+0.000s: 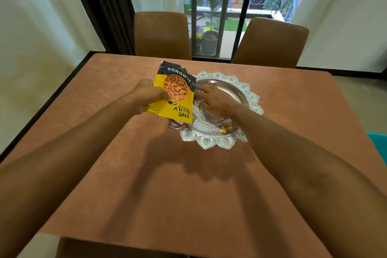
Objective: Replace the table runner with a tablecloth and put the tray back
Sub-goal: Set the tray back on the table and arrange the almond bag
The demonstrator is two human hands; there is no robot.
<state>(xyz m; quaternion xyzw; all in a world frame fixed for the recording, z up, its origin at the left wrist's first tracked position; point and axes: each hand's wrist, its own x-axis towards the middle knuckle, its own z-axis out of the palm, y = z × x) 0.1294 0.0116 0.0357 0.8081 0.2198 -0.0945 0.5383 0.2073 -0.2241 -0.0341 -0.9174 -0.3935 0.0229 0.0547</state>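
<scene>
My left hand [146, 95] grips a yellow-and-black almond pouch [178, 94]; my right hand [215, 100] rests slack in a scalloped silver tray [253, 99]; tilting may spill nuts.

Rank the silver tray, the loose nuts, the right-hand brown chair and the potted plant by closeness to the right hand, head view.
1. The silver tray: directly beneath the right hand.
2. The loose nuts: on the tray's near rim, beside the wrist.
3. The brown chair: at the far side, to the right.
4. The potted plant: outdoors, farthest back.
</scene>
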